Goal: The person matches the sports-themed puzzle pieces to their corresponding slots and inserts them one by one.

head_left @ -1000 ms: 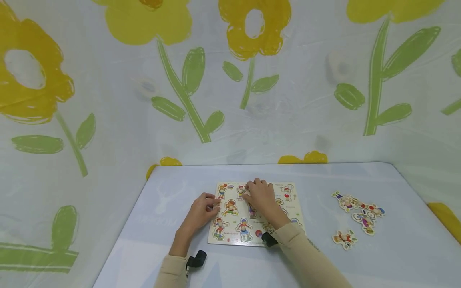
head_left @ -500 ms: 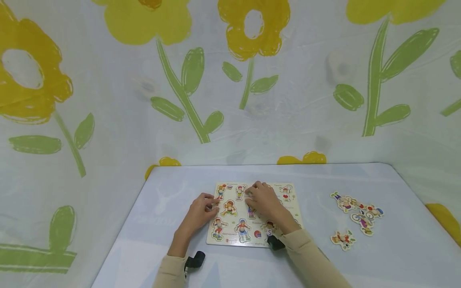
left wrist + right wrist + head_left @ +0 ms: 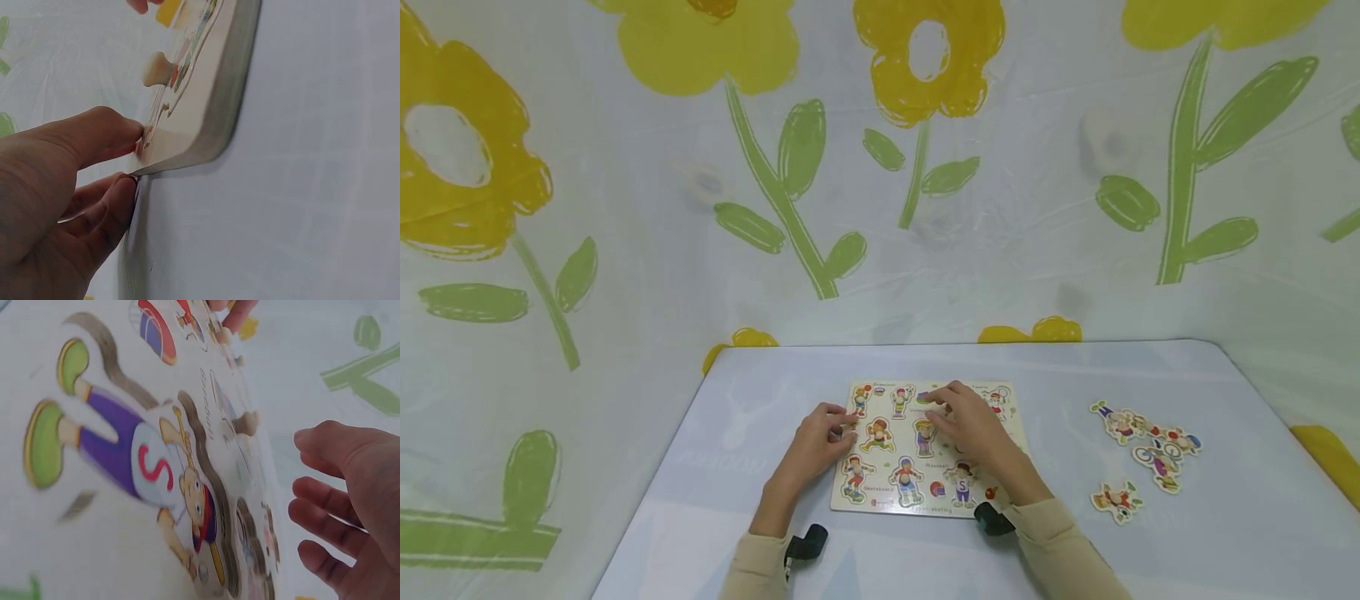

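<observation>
On the table lies a wooden peg puzzle board [image 3: 880,467] printed with children playing sports. My left hand [image 3: 822,437] holds its left edge; in the left wrist view the thumb is on the top face and the fingers are against the side. Over the board's upper middle, my right hand [image 3: 973,425] hovers with fingers loosely bent and nothing between them. Below it sits a puzzle piece [image 3: 925,437] of a figure in purple trousers. The right wrist view shows a baseball player picture [image 3: 144,450] in a recess without a peg, and a wooden peg [image 3: 247,423] beyond it.
Several loose puzzle pieces [image 3: 1157,450] overlap on the table to the right, with another single piece [image 3: 1117,502] nearer the front. A flower-patterned curtain [image 3: 1015,250] hangs behind the table [image 3: 700,500].
My right hand has drawn back to the right and lifted off the piece in purple trousers, uncovering it and the baseball player picture. The left hand has stayed at the board's edge.
</observation>
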`<state>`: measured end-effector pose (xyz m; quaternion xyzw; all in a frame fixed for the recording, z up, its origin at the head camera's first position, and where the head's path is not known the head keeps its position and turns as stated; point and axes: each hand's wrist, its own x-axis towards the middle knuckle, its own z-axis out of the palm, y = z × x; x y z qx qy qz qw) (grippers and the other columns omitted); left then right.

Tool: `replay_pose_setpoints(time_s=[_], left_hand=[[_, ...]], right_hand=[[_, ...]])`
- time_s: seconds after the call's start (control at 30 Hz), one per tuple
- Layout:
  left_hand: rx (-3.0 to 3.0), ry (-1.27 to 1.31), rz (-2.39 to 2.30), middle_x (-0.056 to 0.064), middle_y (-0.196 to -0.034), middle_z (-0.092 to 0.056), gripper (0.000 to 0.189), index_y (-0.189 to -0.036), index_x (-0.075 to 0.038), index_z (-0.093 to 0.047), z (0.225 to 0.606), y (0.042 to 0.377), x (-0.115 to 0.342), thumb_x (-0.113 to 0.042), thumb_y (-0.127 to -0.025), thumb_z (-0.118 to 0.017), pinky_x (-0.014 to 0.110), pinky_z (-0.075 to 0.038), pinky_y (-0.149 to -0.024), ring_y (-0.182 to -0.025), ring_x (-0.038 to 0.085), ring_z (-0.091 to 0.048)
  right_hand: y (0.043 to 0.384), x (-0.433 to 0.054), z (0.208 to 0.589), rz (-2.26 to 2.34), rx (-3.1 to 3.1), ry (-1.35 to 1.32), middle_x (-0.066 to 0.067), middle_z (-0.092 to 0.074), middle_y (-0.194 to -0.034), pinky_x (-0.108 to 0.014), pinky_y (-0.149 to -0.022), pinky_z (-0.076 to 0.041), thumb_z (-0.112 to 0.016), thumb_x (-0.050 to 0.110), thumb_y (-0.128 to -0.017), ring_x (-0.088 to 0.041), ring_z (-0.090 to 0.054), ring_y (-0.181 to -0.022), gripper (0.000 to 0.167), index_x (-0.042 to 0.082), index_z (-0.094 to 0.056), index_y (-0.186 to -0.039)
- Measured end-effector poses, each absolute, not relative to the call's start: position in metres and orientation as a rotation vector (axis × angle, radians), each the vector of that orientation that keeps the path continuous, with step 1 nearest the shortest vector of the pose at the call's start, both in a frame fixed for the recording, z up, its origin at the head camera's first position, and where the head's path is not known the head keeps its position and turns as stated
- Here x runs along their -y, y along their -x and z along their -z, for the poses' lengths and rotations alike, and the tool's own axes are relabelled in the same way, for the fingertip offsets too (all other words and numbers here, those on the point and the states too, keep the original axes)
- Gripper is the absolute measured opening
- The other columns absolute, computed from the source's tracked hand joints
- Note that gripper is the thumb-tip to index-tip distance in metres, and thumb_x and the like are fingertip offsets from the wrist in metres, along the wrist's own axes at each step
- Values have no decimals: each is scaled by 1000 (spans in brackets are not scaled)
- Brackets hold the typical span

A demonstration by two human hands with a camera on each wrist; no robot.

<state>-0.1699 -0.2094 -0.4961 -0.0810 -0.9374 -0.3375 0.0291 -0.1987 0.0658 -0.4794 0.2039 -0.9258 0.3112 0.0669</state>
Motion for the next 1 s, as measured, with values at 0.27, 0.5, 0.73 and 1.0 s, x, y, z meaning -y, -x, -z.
replay_pose_setpoints(time_s=[0.27,0.5,0.73,1.0], left_hand=[[2895,251,1032,8,-118,-60,33,-117,-11,-72,497,169,209,-20,-86,-74,22,-48,-72,-84,10,-54],[2896,231,1030,8,-118,-60,31,-115,-12,-72,495,169,209,-20,-85,-75,23,-49,-72,-84,11,-55],[2923,238,985,10,-120,-59,34,-118,-9,-71,492,169,205,-19,-86,-74,23,-49,-71,-85,12,-55],[2927,308,928,4,-118,-59,26,-113,-11,-73,489,166,203,-18,-87,-72,20,-45,-69,-84,10,-52]], right_hand=[[192,-83,482,-847,2738,-616,-2,-65,-103,-38,-81,-52,-74,25,-87,-20,-61,-92,23,14,-72,-108],[188,-94,480,-837,2756,-625,-3,-66,-106,-43,-90,-51,-75,28,-87,-22,-62,-101,26,15,-71,-109],[180,-106,460,-764,2968,-636,-8,-62,-126,-50,-100,-48,-74,33,-87,-31,-59,-118,37,15,-68,-119],[173,-120,433,-746,3198,-625,-8,-65,-119,-50,-96,-49,-72,32,-89,-28,-60,-110,36,13,-68,-119]])
